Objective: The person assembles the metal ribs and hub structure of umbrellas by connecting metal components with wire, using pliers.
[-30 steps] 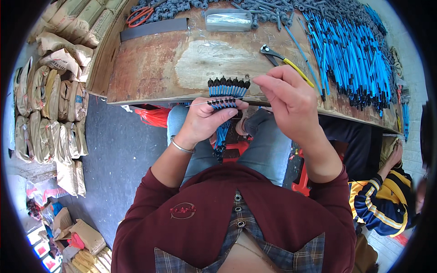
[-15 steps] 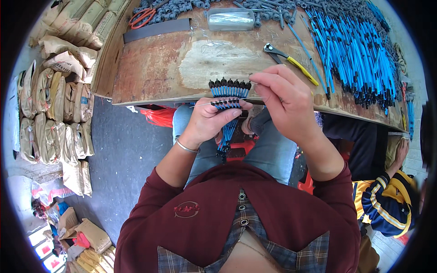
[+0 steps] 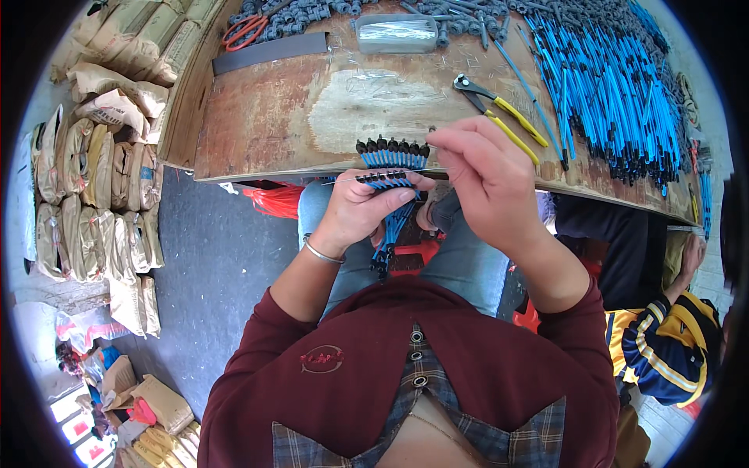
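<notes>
My left hand [image 3: 367, 204] grips a bundle of thin blue tubes [image 3: 394, 160] with black ends. Their upper ends fan out above my fingers, and the lower ends hang over my lap. A thin straight wire [image 3: 343, 181] runs crosswise along the row of black fittings near my thumb and sticks out on both sides. Just right of the bundle, my right hand [image 3: 488, 175] has thumb and forefinger drawn together, with a tiny dark piece showing at the fingertips. What exactly they pinch is too small to make out. The wire's right end lies close to this thumb.
On the wooden table [image 3: 257, 117] are yellow-handled pliers [image 3: 507, 117], a clear box of thin wires [image 3: 396, 35], red-handled scissors [image 3: 246, 31], grey fittings [image 3: 312, 15] and a large blue tube pile [image 3: 616, 101]. Brown packages [image 3: 78, 156] stand left. A person in a striped sleeve [image 3: 663, 347] sits right.
My right hand has shifted very slightly, and both pliers handles now show beside it. The left hand keeps its grip on the tubes, which look nearly the same.
</notes>
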A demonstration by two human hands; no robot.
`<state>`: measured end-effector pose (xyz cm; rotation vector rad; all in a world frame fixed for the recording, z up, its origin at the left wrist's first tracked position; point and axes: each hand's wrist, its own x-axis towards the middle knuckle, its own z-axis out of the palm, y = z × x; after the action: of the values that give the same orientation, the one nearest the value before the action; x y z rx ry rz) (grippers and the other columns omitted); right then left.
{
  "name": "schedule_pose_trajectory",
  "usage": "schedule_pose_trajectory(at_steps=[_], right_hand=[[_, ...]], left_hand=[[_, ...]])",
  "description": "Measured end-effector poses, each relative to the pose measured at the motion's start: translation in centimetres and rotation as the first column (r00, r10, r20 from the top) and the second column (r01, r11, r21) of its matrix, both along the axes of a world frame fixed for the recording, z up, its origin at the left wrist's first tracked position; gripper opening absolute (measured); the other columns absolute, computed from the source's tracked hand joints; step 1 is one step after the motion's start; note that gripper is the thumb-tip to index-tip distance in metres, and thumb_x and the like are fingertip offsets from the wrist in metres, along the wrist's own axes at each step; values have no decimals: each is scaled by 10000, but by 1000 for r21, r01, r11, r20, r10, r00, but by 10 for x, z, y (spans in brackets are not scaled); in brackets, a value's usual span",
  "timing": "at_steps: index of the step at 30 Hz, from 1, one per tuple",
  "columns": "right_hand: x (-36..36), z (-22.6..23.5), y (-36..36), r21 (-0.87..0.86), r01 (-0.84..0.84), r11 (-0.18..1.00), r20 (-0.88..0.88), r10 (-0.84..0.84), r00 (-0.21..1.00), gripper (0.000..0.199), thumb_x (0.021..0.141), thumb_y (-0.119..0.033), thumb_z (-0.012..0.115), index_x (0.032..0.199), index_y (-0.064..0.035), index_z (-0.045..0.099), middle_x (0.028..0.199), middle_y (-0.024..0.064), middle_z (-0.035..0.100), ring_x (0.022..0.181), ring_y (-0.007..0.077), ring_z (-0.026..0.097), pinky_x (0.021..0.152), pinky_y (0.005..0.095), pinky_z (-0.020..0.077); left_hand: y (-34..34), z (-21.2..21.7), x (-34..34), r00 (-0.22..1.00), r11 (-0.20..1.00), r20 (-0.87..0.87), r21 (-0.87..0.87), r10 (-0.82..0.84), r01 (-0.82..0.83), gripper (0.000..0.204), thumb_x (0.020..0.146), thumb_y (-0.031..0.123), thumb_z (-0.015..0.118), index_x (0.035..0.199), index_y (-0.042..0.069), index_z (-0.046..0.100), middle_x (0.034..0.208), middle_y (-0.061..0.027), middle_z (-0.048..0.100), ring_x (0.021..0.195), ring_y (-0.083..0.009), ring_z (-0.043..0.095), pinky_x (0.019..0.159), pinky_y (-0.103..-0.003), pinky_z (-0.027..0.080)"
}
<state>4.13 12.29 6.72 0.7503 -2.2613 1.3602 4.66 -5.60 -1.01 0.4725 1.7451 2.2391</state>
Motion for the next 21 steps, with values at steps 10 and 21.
schedule_pose_trajectory(at_steps=[10, 21], right_hand=[[1, -4, -1, 62, 23, 998, -128, -14, 992, 137, 815, 41, 527, 933, 17, 590, 826, 74, 556, 671, 121, 546, 568, 222, 445], [7, 3, -3, -321, -44, 946, 462, 197, 865, 170, 820, 29, 527, 980, 9, 580, 863, 69, 542, 703, 132, 557, 606, 248, 458]], left_hand=[[2, 2, 4, 999, 1000, 41, -21, 22, -21, 164, 812, 50, 580, 965, 13, 629, 908, -53, 658, 446, -39, 519, 332, -176, 400], [2, 0, 5, 998, 998, 59, 54, 27, -31, 160, 807, 36, 580, 958, 11, 625, 921, -52, 656, 461, -39, 525, 322, -174, 391]])
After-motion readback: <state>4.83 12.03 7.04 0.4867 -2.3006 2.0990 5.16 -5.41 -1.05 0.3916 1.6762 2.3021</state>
